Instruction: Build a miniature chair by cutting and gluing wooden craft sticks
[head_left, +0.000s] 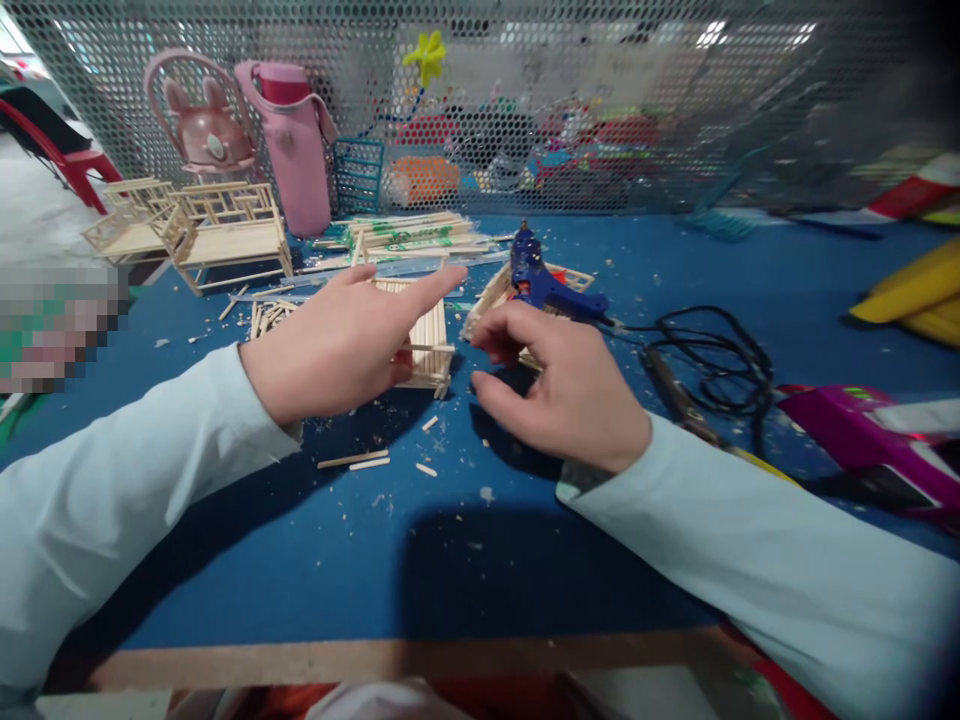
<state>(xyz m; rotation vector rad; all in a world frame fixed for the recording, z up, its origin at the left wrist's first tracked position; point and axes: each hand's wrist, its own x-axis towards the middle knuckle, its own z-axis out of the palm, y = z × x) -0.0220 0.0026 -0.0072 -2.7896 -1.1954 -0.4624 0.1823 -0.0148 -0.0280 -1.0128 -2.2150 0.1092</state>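
My left hand point(352, 335) is over a small bench model built of thin wooden sticks point(431, 335). Its index finger stretches out above the model, and the other fingers curl against its near side; part of the model is hidden behind the hand. My right hand point(562, 380) is just right of it, fingers bent, with a gap between thumb and forefinger and nothing seen in it. Behind that hand lies a blue glue gun point(547, 285), resting by another stick piece point(491, 298) that is partly covered.
Finished stick models point(232, 245) stand at the back left, near a pink bottle point(300, 150). Bundled sticks point(412, 240) lie at the back. Loose sticks point(352, 460) and scraps dot the blue table point(315, 570). A black cord point(720, 360) and a purple tool point(862, 440) are right.
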